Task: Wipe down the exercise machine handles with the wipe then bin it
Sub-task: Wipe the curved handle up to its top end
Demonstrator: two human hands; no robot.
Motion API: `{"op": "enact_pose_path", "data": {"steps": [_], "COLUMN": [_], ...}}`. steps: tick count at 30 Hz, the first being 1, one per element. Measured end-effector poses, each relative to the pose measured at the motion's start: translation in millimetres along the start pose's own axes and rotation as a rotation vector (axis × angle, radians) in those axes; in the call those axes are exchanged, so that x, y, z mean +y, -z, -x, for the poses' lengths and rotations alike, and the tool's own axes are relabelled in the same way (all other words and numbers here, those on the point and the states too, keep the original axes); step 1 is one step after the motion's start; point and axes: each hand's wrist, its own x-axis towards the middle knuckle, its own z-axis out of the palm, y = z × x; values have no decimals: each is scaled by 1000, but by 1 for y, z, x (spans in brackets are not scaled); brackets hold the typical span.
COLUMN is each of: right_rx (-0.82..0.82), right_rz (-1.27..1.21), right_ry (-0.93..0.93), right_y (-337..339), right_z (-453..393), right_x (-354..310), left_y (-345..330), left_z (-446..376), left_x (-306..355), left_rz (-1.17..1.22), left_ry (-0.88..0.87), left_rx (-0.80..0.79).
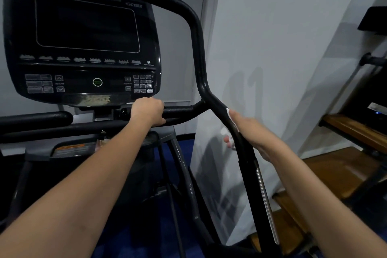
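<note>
Two hands on machine, as I see it. Left hand clenched over horizontal handle just under console. Right hand wrapped round slanting upright handle below its bend, fingertips curling out on far side. White wipe trapped between right palm and bar; I make out only slivers, at hand's upper edge and by fingertips. Blue floor below, grey wall behind.

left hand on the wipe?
No, the left hand grips the bare horizontal bar; the wipe is under the right hand.
</note>
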Motion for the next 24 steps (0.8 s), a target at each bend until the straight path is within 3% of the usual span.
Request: {"op": "enact_pose_path", "data": {"steps": [4, 7, 10, 17, 24], "right_rx": [-152, -204, -139, -106, -28], "right_rz": [-232, -212, -111, -255, -24], "right_ry": [52, 37, -20, -119, 21], "right_y": [12, 18, 14, -1, 5], "right_z": [17, 16, 1, -20, 25], "right_x": [39, 35, 11, -18, 22], "left_y": [0, -1, -2, -1, -2], "left_z": [0, 0, -2, -1, -1], "left_x": [0, -1, 0, 0, 1], "left_rz": [-1, -7, -5, -20, -20], "left_ry": [-7, -9, -14, -12, -6], "left_rx": [6, 7, 8, 17, 21]}}
